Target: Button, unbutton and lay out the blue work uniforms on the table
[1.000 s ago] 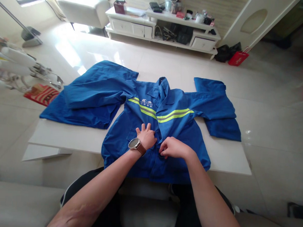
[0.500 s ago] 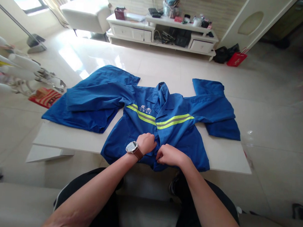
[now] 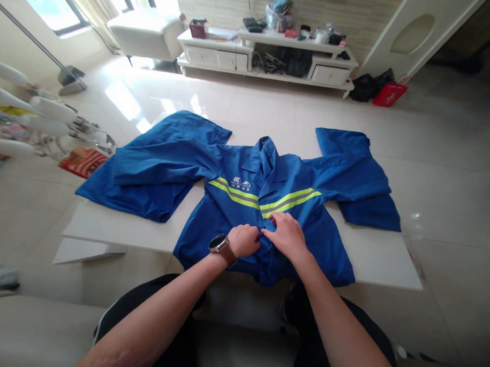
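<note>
A blue work jacket (image 3: 245, 189) with a yellow-grey reflective stripe lies face up on a low white table (image 3: 371, 257), sleeves spread to both sides. My left hand (image 3: 245, 239), with a watch on the wrist, is closed in a fist on the fabric at the jacket's front opening. My right hand (image 3: 285, 233) rests just to its right, fingers bent and pressed on the front placket below the stripe. The two hands touch each other at the middle of the jacket. The jacket's hem hangs over the table's near edge.
My dark-trousered legs (image 3: 160, 319) are under the table's near edge. A white TV cabinet (image 3: 269, 50) with clutter stands at the back, a red bag (image 3: 388, 95) to its right. A drying rack (image 3: 38, 117) and a red item (image 3: 83, 160) are on the floor at left.
My right hand has moved up the jacket front toward the stripe. My left hand went from flat and spread to a fist on the fabric. The lower front has bunched up toward me.
</note>
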Tool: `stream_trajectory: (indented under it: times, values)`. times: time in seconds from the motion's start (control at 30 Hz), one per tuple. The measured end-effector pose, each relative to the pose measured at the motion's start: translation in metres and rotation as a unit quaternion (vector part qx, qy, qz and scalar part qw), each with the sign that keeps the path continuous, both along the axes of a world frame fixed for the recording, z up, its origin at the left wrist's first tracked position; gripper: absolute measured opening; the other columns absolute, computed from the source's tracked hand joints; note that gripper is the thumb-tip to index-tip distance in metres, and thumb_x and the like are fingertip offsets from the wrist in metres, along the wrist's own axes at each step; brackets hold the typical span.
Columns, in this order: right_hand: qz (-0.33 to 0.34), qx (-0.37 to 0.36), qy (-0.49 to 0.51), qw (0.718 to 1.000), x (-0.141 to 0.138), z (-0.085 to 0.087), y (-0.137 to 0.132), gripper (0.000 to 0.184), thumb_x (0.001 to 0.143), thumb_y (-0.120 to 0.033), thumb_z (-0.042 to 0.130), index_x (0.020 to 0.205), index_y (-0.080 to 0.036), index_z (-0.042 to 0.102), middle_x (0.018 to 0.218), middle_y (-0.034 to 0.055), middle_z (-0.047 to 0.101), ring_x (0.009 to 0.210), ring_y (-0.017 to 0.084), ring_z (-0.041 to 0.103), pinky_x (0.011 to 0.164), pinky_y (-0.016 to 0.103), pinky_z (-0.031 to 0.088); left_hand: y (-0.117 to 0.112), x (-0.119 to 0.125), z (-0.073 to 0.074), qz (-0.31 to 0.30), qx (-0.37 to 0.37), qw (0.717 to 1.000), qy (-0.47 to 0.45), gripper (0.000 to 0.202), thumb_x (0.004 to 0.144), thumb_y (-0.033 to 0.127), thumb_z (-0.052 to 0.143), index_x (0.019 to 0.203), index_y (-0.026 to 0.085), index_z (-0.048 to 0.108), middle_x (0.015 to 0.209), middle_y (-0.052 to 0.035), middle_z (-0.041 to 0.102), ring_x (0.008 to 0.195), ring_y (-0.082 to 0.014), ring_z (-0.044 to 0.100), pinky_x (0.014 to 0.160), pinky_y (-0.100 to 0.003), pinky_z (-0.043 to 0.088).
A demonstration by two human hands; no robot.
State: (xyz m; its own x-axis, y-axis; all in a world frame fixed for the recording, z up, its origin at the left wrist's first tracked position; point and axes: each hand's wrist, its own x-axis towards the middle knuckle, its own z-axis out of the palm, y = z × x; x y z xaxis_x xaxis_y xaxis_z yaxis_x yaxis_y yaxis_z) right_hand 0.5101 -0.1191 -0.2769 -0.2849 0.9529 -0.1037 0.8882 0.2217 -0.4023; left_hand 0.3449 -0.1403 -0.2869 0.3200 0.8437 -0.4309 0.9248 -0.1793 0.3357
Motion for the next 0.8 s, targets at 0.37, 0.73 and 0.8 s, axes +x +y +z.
stream_trajectory:
  times: [0.37,0.73,0.8]
  values:
    - [-0.165,-0.063,0.285,0.942,0.013,0.004,0.025,0.025,0.070,-0.022,0.057,0.095,-0.025,0.054,0.067,-0.0031,0.063,0.062,0.018,0.062,0.063,0.028,0.046,0.033,-0.011,-0.003,0.169,-0.090,0.960,-0.205,0.031,0.091,0.039,0.061,0.114,0.022,0.074,0.081,-0.0017,0.078,0.058,-0.0182,0.072,0.078,-0.030,0.055]
    - [-0.203,-0.158,0.351,0.900,0.028,0.010,0.027,0.018,0.067,-0.029,0.056,0.082,-0.021,0.062,0.074,0.0010,0.063,0.059,0.017,0.059,0.054,0.029,0.052,0.012,0.023,-0.034,0.086,0.023,0.993,-0.080,0.028,0.091,0.018,0.059,0.119,0.019,0.061,0.121,-0.0128,0.067,0.107,-0.0260,0.069,0.091,-0.035,0.053]
    - [-0.196,-0.136,0.308,0.921,0.036,0.007,0.029,0.019,0.071,-0.028,0.055,0.081,-0.020,0.069,0.072,0.0031,0.066,0.060,0.019,0.061,0.056,0.029,0.051,0.012,0.024,-0.040,0.089,0.025,0.992,-0.081,0.024,0.092,0.018,0.059,0.116,0.019,0.061,0.118,-0.0126,0.066,0.104,-0.0258,0.068,0.091,-0.036,0.053]
